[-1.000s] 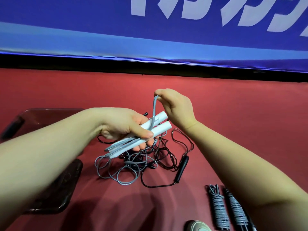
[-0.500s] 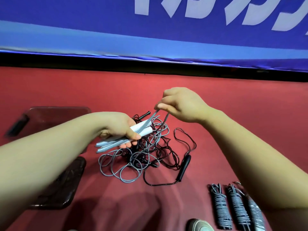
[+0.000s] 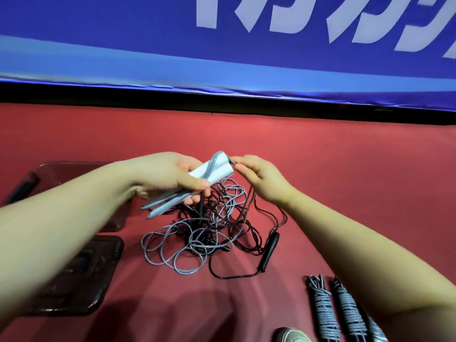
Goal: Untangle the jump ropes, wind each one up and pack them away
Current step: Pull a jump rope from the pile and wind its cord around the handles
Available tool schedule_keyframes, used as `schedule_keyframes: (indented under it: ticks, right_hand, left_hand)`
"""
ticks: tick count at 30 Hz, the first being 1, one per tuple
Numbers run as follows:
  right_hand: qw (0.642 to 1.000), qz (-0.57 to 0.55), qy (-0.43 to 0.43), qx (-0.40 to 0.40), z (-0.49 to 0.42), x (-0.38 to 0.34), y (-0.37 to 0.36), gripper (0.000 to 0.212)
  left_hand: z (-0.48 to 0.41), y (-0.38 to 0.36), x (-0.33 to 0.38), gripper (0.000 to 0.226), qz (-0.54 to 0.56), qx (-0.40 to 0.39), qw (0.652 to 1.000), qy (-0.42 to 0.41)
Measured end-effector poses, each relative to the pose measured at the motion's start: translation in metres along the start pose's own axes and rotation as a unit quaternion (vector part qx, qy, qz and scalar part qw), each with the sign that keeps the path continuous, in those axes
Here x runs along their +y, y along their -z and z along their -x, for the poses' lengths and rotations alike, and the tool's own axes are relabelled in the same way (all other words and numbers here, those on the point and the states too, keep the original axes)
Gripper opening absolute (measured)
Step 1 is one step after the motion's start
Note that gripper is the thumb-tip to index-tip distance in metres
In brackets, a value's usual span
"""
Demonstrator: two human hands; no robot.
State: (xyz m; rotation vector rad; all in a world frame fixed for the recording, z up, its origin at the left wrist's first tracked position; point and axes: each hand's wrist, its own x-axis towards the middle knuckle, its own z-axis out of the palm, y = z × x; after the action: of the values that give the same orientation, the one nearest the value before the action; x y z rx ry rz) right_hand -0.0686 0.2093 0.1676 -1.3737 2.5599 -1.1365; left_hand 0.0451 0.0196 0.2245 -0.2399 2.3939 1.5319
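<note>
A red mat [image 3: 320,169] spreads out in front of me, and along its far edge a black strip runs under a blue banner [image 3: 123,45] with large white lettering.

My left hand [image 3: 167,176] is wrapped round the two pale handles [image 3: 217,170] of a grey jump rope. They lie side by side in my grip, with the thumb across them. Their blunt ends point up and to the right, and their tapered grey ends stick out below my palm to the left. One turn of the grey cord [image 3: 213,160] runs lengthwise over the handles and loops round their upper end. My right hand [image 3: 264,181] is just beside that end and pinches the cord between thumb and fingertips.

Below my hands, on the mat, lies the tangle [image 3: 204,233]: loose grey loops mixed with thin black cord. I cannot follow which strand goes where inside it. A black handle [image 3: 270,248] lies at its right edge, with black cord curling away from both ends.

At the lower right, under my right forearm, wound ropes [image 3: 323,314] lie side by side as tight bundles, grey cord coiled round dark handles. Two are plain to see, and a third is partly cut off by the frame.

To the left, under my left arm, are two dark see-through plastic pieces: a box [image 3: 49,174] further back and a flat tray or lid [image 3: 81,292] nearer me.
</note>
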Motion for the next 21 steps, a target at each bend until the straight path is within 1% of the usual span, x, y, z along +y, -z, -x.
schedule_keyframes:
  ticks: [1, 2, 4, 7, 10, 12, 15, 19, 21]
  right_hand:
    - [0.999, -0.018, -0.027, -0.005, 0.002, 0.002, -0.006, 0.03]
    - [0.999, -0.033, -0.033, -0.013, 0.008, 0.003, -0.012, 0.03]
    - [0.994, -0.071, -0.076, -0.032, 0.016, 0.008, -0.026, 0.029]
    - [0.966, -0.203, -0.157, -0.029, 0.012, 0.016, -0.026, 0.027]
    - [0.941, -0.275, -0.19, -0.056, 0.014, 0.01, -0.03, 0.026]
    - [0.927, -0.302, -0.211, -0.066, 0.01, 0.007, -0.025, 0.029]
    - [0.915, -0.31, -0.246, -0.075, 0.001, -0.003, -0.006, 0.03]
    - [0.929, -0.23, -0.262, -0.123, -0.004, -0.034, 0.005, 0.033]
    - [0.938, -0.192, -0.259, -0.128, -0.01, -0.052, 0.007, 0.033]
  left_hand:
    - [0.001, 0.003, 0.001, 0.022, 0.025, 0.014, 1.0, -0.001]
    - [-0.003, 0.007, 0.0, 0.017, 0.05, 0.028, 0.998, -0.001]
    - [-0.007, 0.013, -0.002, 0.01, 0.114, 0.036, 0.993, 0.014]
    - [-0.012, 0.015, -0.009, 0.005, 0.205, 0.046, 0.977, 0.041]
    - [-0.019, 0.016, -0.01, 0.006, 0.253, 0.061, 0.965, 0.033]
    - [-0.023, 0.017, -0.01, 0.005, 0.26, 0.075, 0.962, 0.037]
    - [-0.027, 0.02, -0.017, 0.003, 0.206, 0.114, 0.97, 0.061]
    - [-0.034, 0.019, -0.024, 0.003, 0.166, 0.128, 0.975, 0.074]
    - [-0.039, 0.014, -0.024, 0.003, 0.103, 0.127, 0.984, 0.066]
